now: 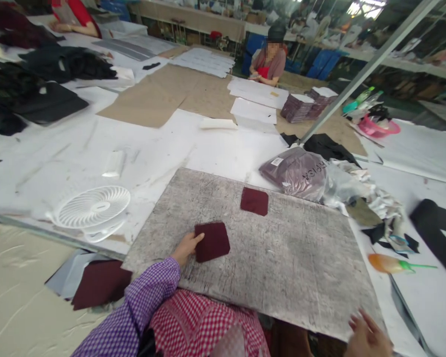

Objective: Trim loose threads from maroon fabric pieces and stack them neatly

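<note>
My left hand [186,249] grips the left edge of a maroon fabric piece [213,242], thumb on top, over the grey, scratched board [282,267]. The piece has cut corners. Farther back on the board lies a second maroon fabric piece [254,201] of similar shape, touched by neither hand. At the board's near right corner is my right hand [369,334], slightly blurred, its fingers apart and nothing visible in them. Below the board's left edge, a stack of larger maroon and grey pieces [102,283] is partly hidden by my left sleeve.
A white fan guard [94,207] lies left of the board. Behind it sit a plastic-wrapped bundle [295,171] and scraps [384,208]; an orange bottle [385,263] lies right. A slanted metal pole [367,72] rises beyond. One co-worker [269,62] sits across the table.
</note>
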Tool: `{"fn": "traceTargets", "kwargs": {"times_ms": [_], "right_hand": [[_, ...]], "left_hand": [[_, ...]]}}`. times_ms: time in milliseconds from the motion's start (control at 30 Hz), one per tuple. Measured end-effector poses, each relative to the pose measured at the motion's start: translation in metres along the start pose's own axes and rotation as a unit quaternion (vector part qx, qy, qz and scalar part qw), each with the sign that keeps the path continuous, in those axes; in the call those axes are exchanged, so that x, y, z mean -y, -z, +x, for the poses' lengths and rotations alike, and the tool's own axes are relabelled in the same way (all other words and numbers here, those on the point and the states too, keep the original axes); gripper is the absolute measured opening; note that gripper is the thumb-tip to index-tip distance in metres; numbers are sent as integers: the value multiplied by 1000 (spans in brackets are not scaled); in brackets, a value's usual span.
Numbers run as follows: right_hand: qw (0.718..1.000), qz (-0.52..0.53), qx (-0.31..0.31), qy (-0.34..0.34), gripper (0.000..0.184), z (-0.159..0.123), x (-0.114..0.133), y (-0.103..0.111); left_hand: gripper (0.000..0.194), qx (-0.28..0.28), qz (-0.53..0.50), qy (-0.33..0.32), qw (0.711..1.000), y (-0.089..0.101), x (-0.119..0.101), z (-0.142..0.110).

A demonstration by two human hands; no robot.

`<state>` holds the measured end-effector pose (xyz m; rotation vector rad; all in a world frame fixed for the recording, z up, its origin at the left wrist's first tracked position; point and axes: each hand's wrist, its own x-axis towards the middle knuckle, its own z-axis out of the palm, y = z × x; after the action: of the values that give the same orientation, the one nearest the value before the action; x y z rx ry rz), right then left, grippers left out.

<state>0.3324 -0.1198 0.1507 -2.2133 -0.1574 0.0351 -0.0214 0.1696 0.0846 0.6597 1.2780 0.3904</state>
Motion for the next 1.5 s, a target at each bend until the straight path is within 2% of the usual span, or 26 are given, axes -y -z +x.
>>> {"fn": "traceTargets", "kwargs": {"times_ms": [133, 267, 333, 400, 467, 533, 633, 700, 833, 1000, 1133, 1333, 1500], "right_hand": [[987, 51, 151, 31, 39, -35, 32, -77], [943, 84, 307, 96, 36, -85, 77, -142], [916, 125, 369, 92, 37, -109, 94, -171], [896, 150, 410, 86, 34, -130, 106, -200], [875, 149, 448, 108, 27, -150, 116, -228], [859, 134, 466, 164, 20, -167, 124, -253], [847, 89, 451, 268, 19, -186, 129, -281], [834, 64, 451, 311, 19, -193, 128, -292], [814, 41, 471, 338, 18, -196, 120, -300], [812, 14, 463, 354, 19, -197, 119, -301], [814, 1, 454, 363, 19, -201, 119, -303], [767, -86, 409, 487, 17, -205, 118, -303], [770, -118, 348, 522, 17, -206, 116, -301]], "left_hand": [[32, -8, 13, 14, 1000, 1, 1, 6], [32, -4, 11, 4, 1000, 2, 4, 9], [33, -1, 8, 2, 1000, 2, 5, 10], [34, 3, 3, 3, 1000, 3, 5, 11], [34, 7, -1, 4, 1000, 3, 5, 12], [31, 8, -5, 3, 1000, 3, 5, 13], [24, 0, -11, 3, 1000, 1, 4, 13], [20, -5, -18, 6, 1000, 1, 3, 12], [18, -12, -34, 18, 999, 1, -2, 9], [27, -25, -64, 39, 997, 0, -6, 8], [21, -50, -67, 31, 996, -2, -6, 10], [20, -70, -56, 15, 996, -4, 1, 16], [18, -85, -45, 11, 995, -5, 3, 18]]}}
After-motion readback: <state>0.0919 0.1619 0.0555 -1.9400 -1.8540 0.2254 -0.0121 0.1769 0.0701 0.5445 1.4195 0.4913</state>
